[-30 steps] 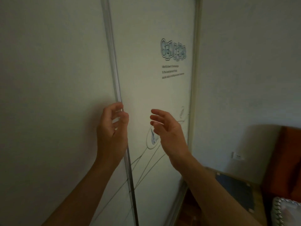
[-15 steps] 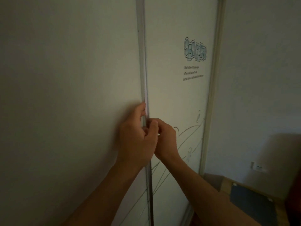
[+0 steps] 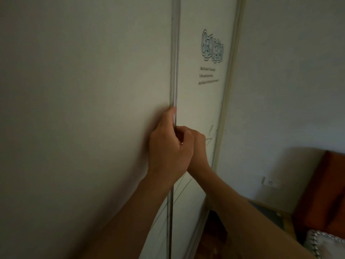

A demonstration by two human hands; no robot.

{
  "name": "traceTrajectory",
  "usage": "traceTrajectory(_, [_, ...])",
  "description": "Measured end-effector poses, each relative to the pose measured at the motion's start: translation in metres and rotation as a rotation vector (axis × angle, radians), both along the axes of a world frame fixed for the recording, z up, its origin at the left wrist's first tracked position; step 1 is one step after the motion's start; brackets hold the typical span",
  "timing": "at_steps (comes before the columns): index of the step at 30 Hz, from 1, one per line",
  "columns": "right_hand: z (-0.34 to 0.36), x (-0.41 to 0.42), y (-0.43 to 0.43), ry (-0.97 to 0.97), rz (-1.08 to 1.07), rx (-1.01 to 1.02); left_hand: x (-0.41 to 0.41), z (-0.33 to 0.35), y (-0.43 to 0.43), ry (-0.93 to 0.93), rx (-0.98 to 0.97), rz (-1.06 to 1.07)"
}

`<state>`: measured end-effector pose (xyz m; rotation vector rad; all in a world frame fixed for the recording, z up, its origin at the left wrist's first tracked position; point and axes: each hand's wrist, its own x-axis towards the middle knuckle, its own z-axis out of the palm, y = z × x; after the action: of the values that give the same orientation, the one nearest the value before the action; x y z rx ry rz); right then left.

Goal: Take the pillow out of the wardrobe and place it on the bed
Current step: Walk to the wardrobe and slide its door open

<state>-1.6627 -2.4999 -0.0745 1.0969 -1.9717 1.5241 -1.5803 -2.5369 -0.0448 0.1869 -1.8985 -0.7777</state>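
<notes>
A white sliding wardrobe fills the left and middle of the view; its left door meets the right door, which bears printed text and line drawings. A metal edge strip runs down between them. My left hand grips this strip at mid height, fingers curled round it. My right hand sits just behind it, fingers curled at the same edge and mostly hidden by the left hand. The wardrobe is closed, so its inside and any pillow in it are hidden.
A plain wall with a socket stands to the right. Below it are a wooden bedside table, an orange headboard and a white studded cushion at the lower right corner.
One second ago my right hand was open and apart from the door. It has since moved left to the metal strip beside my left hand, and both now hold the edge.
</notes>
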Motion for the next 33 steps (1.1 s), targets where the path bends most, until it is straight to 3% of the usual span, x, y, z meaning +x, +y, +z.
traceTrajectory(33, [0.001,-0.263,0.009,0.108,0.07,0.015,-0.25,-0.004,0.003,0.005,0.134,-0.097])
